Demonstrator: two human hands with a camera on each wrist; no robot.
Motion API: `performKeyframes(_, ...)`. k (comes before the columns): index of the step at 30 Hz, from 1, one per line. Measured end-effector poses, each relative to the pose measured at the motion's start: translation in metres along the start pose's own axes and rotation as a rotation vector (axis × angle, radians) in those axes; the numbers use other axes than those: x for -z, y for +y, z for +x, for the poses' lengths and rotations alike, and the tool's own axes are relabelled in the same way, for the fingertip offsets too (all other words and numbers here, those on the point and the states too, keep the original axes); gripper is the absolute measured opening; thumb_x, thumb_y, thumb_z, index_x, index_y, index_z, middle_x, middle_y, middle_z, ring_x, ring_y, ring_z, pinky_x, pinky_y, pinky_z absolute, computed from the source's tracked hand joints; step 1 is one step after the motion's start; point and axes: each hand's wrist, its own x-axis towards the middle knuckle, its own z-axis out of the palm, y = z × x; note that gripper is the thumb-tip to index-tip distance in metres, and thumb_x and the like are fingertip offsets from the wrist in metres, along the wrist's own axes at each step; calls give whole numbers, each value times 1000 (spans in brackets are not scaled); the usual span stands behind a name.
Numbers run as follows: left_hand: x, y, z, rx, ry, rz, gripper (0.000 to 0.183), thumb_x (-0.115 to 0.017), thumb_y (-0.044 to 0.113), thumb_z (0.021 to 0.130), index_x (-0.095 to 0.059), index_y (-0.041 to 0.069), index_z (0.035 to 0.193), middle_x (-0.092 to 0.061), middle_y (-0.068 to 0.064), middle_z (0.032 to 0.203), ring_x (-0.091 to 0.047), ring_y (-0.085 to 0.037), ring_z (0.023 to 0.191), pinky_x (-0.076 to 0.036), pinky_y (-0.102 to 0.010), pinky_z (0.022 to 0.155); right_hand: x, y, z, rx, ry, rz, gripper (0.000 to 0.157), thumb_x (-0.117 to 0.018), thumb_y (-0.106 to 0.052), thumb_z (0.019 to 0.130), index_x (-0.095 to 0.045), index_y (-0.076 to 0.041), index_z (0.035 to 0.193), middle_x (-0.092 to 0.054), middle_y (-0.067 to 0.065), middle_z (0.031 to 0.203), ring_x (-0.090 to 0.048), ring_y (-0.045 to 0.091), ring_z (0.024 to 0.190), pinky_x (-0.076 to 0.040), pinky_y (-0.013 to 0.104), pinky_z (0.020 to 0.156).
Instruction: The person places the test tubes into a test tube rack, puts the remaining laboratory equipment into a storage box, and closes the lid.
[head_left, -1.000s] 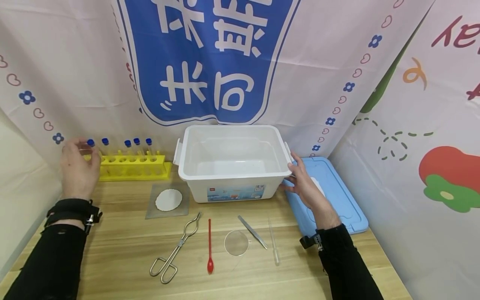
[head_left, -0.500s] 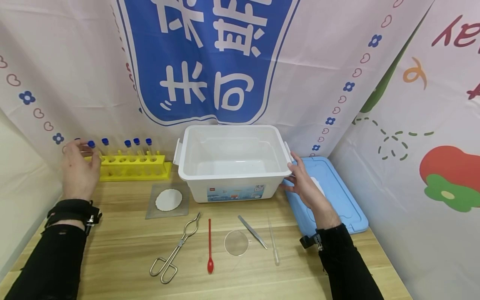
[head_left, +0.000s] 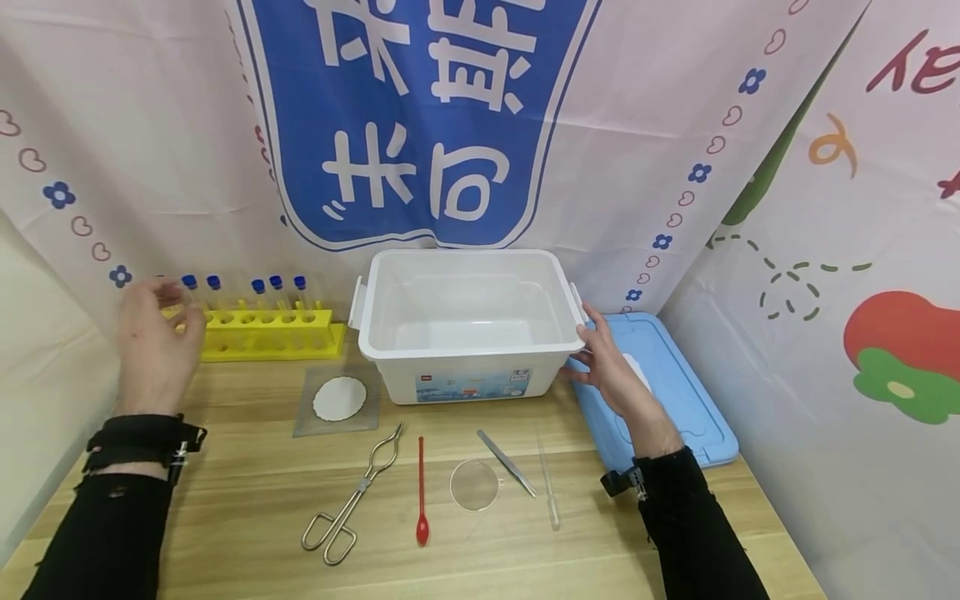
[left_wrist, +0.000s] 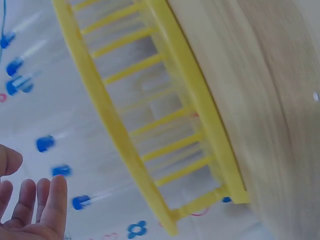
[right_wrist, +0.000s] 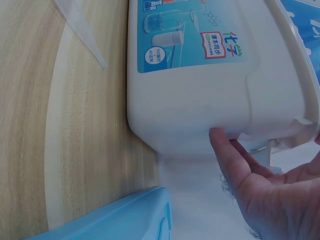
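My left hand point(head_left: 159, 342) is at the left end of a yellow test tube rack point(head_left: 262, 337), fingers loosely bent and nothing between them. In the left wrist view its fingertips point(left_wrist: 59, 185) overlap the area near a blue cap point(left_wrist: 62, 170). Several clear test tubes with blue caps point(head_left: 276, 282) stand in the rack; the hand hides its left end. At the right end of a white plastic bin point(head_left: 461, 367), my right hand point(head_left: 611, 362) rests with extended fingers against the outer wall below the rim, as the right wrist view shows near the handle point(right_wrist: 270, 152).
A blue lid point(head_left: 675, 392) lies right of the bin. On the wooden table are a grey mesh square with a white disc point(head_left: 340, 399), metal tongs point(head_left: 363, 485), a red spoon point(head_left: 422, 492), a round glass dish point(head_left: 474, 485), tweezers point(head_left: 506, 462) and a plastic dropper point(head_left: 550, 487).
My left hand has come away from the blue cap of the leftmost visible tube and shifted slightly left. That tube leans a little differently in the rack. The right hand has stayed in place.
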Motion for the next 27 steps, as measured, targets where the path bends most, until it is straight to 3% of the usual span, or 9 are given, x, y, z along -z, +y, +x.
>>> performKeyframes(5,-1,18,-12,-105,-60,-23,49,-51,20,104,-43,2,149,-49,-24,142,-50,-39,129,-51,-51,104,1,0,0,-2,1,9,72,-43,-54,107,-3,-41,166,-28,12,165,-41,41,144,-43,65,108)
performKeyframes(14,-6,42,-29,-276,-331,45,52,-53,31,106,-46,-1,147,-48,-27,141,-50,-47,124,-48,-67,95,1,1,0,-8,4,12,72,-43,-54,107,-3,-41,166,-27,12,166,-41,41,144,-44,64,107)
performKeyframes(22,-13,47,-37,-435,-537,90,43,-60,29,104,-53,6,140,-54,-19,139,-56,-42,119,-50,-64,94,-1,-1,1,-8,11,16,75,-43,-51,108,0,-36,167,-26,14,166,-41,42,144,-42,66,108)
performKeyframes(27,-22,50,-46,-527,-690,122,43,-67,26,100,-57,8,138,-60,-14,137,-56,-37,126,-48,-61,103,-1,-2,0,-17,18,20,73,-44,-51,108,-2,-37,167,-28,13,165,-42,41,143,-43,65,108)
